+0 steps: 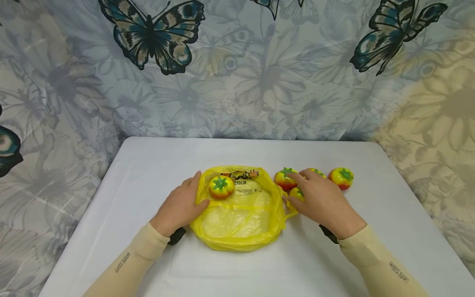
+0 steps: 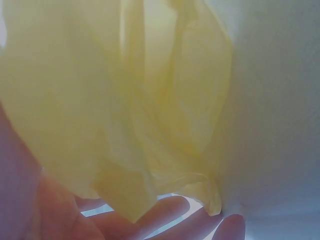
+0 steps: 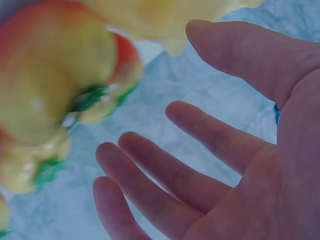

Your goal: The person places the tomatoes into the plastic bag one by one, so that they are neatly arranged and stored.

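A yellow plastic bag [image 1: 237,231] lies spread with its mouth facing up, and one yellow-red toy tomato [image 1: 221,187] with a green star-shaped top is on it at the far left. At the bag's left rim, my left hand [image 1: 182,202] rests with thumb and fingers spread apart; the left wrist view has yellow film over part of the fingers. My right hand [image 1: 323,200] is over the group of tomatoes right of the bag, partly covering them. Its fingers are spread and hold nothing in the right wrist view, with tomatoes [image 3: 55,65] beyond the fingertips.
Beside the right hand, one tomato [image 1: 285,179] lies near the bag's rim and another [image 1: 341,178] sits farther right. A white table [image 1: 167,154] carries everything, backed by butterfly-and-flower fabric [image 1: 259,82]. The bag's handle loop [image 1: 291,208] sticks out toward the right hand.
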Motion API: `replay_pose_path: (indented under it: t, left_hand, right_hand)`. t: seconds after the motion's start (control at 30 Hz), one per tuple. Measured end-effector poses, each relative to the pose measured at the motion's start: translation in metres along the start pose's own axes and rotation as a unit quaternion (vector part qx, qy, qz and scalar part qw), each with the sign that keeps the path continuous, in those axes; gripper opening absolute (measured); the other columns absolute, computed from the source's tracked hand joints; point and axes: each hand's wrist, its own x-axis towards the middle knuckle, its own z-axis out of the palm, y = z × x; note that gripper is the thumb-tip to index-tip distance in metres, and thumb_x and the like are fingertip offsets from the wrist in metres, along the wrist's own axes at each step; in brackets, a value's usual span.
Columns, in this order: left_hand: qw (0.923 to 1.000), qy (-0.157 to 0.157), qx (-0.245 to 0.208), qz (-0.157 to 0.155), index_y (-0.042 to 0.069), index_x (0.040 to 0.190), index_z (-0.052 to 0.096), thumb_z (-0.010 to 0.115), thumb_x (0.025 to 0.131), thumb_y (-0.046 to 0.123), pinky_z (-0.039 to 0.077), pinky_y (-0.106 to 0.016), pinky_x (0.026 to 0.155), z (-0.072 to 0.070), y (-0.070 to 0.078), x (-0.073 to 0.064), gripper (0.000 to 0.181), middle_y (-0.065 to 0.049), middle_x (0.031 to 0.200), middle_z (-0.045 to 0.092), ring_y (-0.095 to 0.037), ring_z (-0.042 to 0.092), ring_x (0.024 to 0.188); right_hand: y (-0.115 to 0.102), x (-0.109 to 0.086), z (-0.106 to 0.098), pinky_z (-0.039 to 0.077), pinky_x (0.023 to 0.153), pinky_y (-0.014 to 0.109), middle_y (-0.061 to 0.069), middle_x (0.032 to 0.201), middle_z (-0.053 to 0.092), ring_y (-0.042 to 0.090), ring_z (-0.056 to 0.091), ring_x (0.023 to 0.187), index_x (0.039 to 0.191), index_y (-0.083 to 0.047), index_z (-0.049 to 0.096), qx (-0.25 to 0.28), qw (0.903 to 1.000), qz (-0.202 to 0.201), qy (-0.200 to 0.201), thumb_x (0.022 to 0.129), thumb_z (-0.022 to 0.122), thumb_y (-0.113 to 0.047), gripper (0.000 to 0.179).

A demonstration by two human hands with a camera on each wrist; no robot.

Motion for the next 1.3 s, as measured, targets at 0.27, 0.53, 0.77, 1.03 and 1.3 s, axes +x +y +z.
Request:
replay_pose_path:
  t: [0.27,0.53,0.77,1.03,1.3]
  left_hand:
    - [0.9999,0.008,0.002,0.006,0.001,0.172,0.020,0.070,0.104,0.036,0.047,-0.063,0.119,0.002,-0.004,-0.002,0.092,-0.032,0.164,0.046,-0.051,0.056,0.143]
    - [0.9997,0.014,0.009,0.015,-0.001,0.171,0.022,0.071,0.103,0.036,0.048,-0.062,0.118,0.004,-0.004,-0.002,0.092,-0.032,0.162,0.048,-0.051,0.058,0.140]
    - [0.9997,0.011,0.013,0.015,-0.001,0.171,0.023,0.072,0.103,0.036,0.048,-0.062,0.118,0.005,-0.004,-0.002,0.092,-0.032,0.162,0.047,-0.051,0.058,0.140]
    - [0.9994,0.013,0.018,0.025,-0.001,0.171,0.024,0.072,0.103,0.035,0.050,-0.061,0.116,0.005,-0.003,-0.002,0.091,-0.032,0.162,0.048,-0.050,0.060,0.138]
    - [0.9992,0.014,0.024,0.027,-0.001,0.170,0.024,0.073,0.103,0.034,0.051,-0.060,0.115,0.003,-0.001,-0.002,0.090,-0.032,0.161,0.049,-0.049,0.061,0.136]
  right_hand:
    - [0.015,-0.013,0.013,0.063,0.086,0.058,0.024,0.133,0.067,0.042,0.069,0.115,0.142,-0.005,0.067,0.005,0.9997,0.021,0.007,0.095,0.081,-0.033,0.056]
    - [0.020,-0.020,0.024,0.064,0.079,0.056,0.021,0.123,0.067,0.037,0.068,0.105,0.145,-0.006,0.066,0.004,0.9992,0.040,0.007,0.090,0.089,-0.037,0.067]
    - [0.021,-0.021,0.032,0.061,0.068,0.048,0.019,0.115,0.066,0.029,0.063,0.088,0.142,-0.006,0.068,0.004,0.9988,0.046,0.014,0.089,0.090,-0.034,0.065]
    - [0.021,-0.023,0.038,0.061,0.066,0.048,0.021,0.114,0.064,0.030,0.062,0.088,0.140,-0.006,0.069,0.007,0.9985,0.046,0.028,0.087,0.091,-0.029,0.062]
    - [0.021,-0.024,0.035,0.056,0.062,0.041,0.021,0.114,0.061,0.024,0.055,0.080,0.140,-0.006,0.068,0.021,0.9985,0.047,0.020,0.088,0.091,-0.026,0.061]
